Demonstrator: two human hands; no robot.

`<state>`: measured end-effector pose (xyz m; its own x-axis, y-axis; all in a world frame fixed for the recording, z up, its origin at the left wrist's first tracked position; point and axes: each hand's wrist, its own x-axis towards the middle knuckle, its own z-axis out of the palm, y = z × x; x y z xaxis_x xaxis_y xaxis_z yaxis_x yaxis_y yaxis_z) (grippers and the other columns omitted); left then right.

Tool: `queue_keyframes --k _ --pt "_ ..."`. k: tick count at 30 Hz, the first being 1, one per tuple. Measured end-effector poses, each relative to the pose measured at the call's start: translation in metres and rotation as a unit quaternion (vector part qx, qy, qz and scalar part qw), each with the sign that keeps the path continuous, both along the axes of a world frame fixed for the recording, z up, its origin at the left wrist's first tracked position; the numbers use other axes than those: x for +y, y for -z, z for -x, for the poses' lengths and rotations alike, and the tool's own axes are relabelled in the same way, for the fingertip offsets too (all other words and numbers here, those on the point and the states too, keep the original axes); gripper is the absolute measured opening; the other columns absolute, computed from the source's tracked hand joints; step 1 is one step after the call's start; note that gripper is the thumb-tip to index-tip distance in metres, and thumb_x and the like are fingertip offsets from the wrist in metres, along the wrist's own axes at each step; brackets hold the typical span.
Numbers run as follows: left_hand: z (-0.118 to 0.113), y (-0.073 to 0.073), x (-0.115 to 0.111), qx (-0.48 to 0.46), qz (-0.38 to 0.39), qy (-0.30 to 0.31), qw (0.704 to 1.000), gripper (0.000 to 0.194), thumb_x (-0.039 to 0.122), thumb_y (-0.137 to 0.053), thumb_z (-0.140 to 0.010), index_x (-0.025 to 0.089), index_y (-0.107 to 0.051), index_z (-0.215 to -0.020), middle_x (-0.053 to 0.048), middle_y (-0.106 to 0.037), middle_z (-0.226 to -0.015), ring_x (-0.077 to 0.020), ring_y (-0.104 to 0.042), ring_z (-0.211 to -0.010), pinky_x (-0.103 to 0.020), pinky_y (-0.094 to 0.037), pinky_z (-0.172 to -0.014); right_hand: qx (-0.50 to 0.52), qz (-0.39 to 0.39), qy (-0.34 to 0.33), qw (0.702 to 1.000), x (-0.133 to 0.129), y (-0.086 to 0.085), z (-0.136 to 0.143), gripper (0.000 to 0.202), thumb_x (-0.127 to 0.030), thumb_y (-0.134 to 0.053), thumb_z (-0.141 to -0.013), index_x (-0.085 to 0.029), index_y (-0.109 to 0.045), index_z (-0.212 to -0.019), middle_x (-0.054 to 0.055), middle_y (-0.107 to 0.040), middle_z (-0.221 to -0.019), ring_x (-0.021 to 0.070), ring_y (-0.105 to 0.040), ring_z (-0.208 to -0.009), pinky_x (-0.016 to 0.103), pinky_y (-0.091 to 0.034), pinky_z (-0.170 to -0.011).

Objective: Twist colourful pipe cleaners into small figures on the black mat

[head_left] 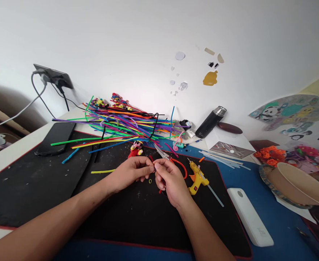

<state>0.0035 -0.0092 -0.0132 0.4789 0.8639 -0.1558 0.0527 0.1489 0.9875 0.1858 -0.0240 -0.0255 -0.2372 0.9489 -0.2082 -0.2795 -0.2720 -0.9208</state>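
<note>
My left hand point(134, 169) and right hand point(172, 180) come together at the fingertips, thumb and forefinger pinched on each. The other fingers point(160, 185) curl in below the pinch. Back from my fingers, my bare left forearm point(66, 215) slants away leftward, longer in view than my right forearm point(204, 230), which angles off rightward.

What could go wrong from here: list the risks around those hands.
1. The yellow hot glue gun lies close beside the right hand; if it is hot, which the view can't show, a careless reach might burn.
2. The scissors lie just beyond that hand, partly hidden by it, so a knuckle might catch them.
3. The small yellow ring lies on the black mat near the left hand and could be brushed away.
</note>
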Motion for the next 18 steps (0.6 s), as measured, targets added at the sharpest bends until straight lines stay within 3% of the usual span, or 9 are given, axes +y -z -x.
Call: queue_keyframes --k 11,18 --pt "-0.0002 0.0028 0.0003 -0.02 -0.006 -0.006 1.0 0.041 0.056 -0.076 -0.084 0.015 -0.069 -0.081 0.002 -0.058 -0.066 -0.0112 -0.05 -0.06 -0.024 -0.035 -0.055 0.024 0.013 -0.011 1.0 0.0003 0.0013 0.0017 0.043 -0.05 -0.087 -0.078 -0.019 -0.064 -0.096 -0.009 -0.053 -0.057 0.0049 -0.04 -0.039 0.018 -0.023 -0.038" --pt "-0.0016 0.0047 -0.0002 -0.043 0.034 -0.029 0.998 0.046 0.059 -0.083 -0.076 0.015 -0.071 -0.08 0.001 -0.06 -0.065 -0.0115 -0.049 -0.059 -0.024 -0.031 -0.054 0.046 0.035 -0.032 0.998 -0.002 0.0035 0.0038 0.046 -0.054 -0.085 -0.081 -0.021 -0.06 -0.099 -0.009 -0.055 -0.059 0.0056 -0.041 -0.039 0.019 -0.023 -0.039"
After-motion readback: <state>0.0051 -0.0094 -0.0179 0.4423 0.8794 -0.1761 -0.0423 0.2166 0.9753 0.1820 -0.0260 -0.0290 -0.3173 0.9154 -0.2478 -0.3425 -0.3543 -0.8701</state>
